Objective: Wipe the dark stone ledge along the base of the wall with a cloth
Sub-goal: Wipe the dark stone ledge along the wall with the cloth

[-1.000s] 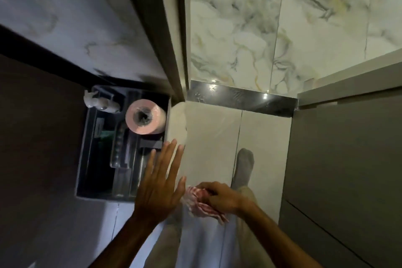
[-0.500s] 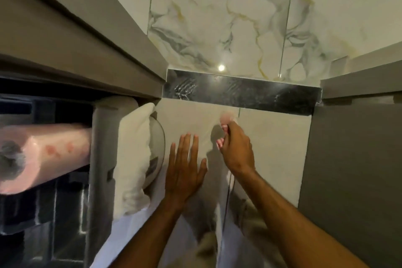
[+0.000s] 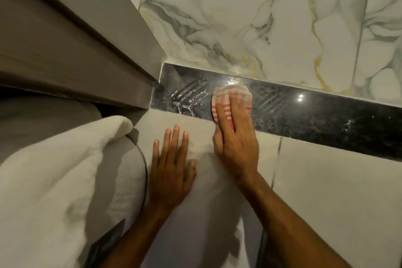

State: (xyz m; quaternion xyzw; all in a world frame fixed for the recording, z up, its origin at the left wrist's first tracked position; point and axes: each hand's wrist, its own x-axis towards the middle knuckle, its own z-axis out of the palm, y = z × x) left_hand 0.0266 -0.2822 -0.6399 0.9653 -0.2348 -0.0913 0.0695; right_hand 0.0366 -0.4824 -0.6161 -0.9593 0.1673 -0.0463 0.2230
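The dark stone ledge (image 3: 304, 113) runs as a glossy black strip along the foot of the marbled wall, with wet streaks near its left end. A red-and-white checked cloth (image 3: 230, 94) lies flat on the ledge. My right hand (image 3: 235, 137) presses down on the cloth, fingers stretched over it. My left hand (image 3: 171, 165) rests flat on the pale floor tile just left of the right hand, fingers spread, holding nothing.
A white towel (image 3: 54, 180) hangs over a curved grey object at the left. A grey cabinet panel (image 3: 65, 50) meets the ledge's left end. The white marble wall (image 3: 261, 17) rises behind, and pale floor tiles (image 3: 337, 191) spread to the right.
My right hand has moved forward from above the floor tile onto the ledge and now presses the cloth flat there. My view has come much closer to the floor. The left hand now lies flat on the tile.
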